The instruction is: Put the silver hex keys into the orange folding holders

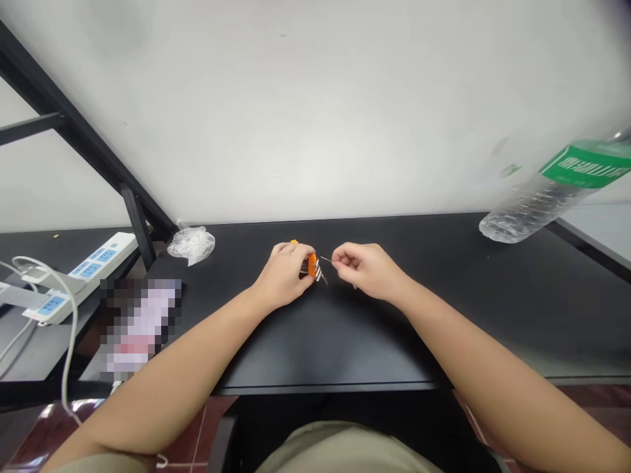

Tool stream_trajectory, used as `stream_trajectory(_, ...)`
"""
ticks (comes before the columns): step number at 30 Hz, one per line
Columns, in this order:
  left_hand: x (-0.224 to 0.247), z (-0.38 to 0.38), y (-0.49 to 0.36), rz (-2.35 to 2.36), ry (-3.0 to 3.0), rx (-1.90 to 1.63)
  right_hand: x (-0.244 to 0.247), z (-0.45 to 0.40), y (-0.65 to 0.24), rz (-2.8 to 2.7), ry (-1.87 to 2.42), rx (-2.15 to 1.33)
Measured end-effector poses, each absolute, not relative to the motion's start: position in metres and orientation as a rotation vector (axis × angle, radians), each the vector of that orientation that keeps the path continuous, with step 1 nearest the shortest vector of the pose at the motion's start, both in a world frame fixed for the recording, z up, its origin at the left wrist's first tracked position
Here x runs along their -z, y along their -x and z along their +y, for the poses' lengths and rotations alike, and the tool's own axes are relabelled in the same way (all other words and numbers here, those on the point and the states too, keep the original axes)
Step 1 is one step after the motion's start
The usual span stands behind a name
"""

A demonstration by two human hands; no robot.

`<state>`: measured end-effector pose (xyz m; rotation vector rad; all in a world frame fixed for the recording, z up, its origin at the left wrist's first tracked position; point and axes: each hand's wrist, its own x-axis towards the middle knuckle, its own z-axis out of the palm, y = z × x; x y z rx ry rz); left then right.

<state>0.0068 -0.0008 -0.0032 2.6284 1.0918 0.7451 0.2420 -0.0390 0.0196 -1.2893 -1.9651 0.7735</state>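
Observation:
My left hand (288,276) is closed round a small orange holder (312,265) above the black desk. Several short metal rods stick out of the holder's right side, slanting downward; their exact kind is too small to make out. Just to the right, my right hand (362,268) pinches a thin metal rod (326,259) between thumb and fingertips. That rod points left toward the holder, with a small gap between them. My left fingers hide part of the holder.
On the black desk (345,355), a crumpled clear plastic bag (192,244) lies back left. A green-labelled bottle (547,187) stands at right. A blurred-out phone-like object (145,322), a white power strip (93,272) and a white cable (73,328) are at left, by a black frame (98,151).

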Motion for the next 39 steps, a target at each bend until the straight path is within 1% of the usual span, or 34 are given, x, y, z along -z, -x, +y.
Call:
stream_trajectory(19, 0.000, -0.006, -0.008, 1.103, -2.705, -0.668, -0.023, -0.041, -0.240, -1.892, 1.345, -0.952)
stream_trajectory(23, -0.001, -0.009, -0.010, 1.077, -2.729, -0.621, -0.022, -0.039, -0.239, -1.735, 1.351, -1.115)
stream_trajectory(27, -0.003, -0.012, -0.016, 1.048, -2.721, -0.606, -0.010, -0.033, -0.228, -1.448, 1.256, -1.329)
stream_trajectory(31, -0.003, -0.012, -0.018, 1.165, -2.697, -0.632, 0.000, -0.029, -0.215, -1.214, 1.189, -1.360)
stream_trajectory(39, -0.001, -0.010, -0.013, 1.250, -2.841, -0.610, -0.001, -0.035, -0.214, -1.194, 1.195, -1.487)
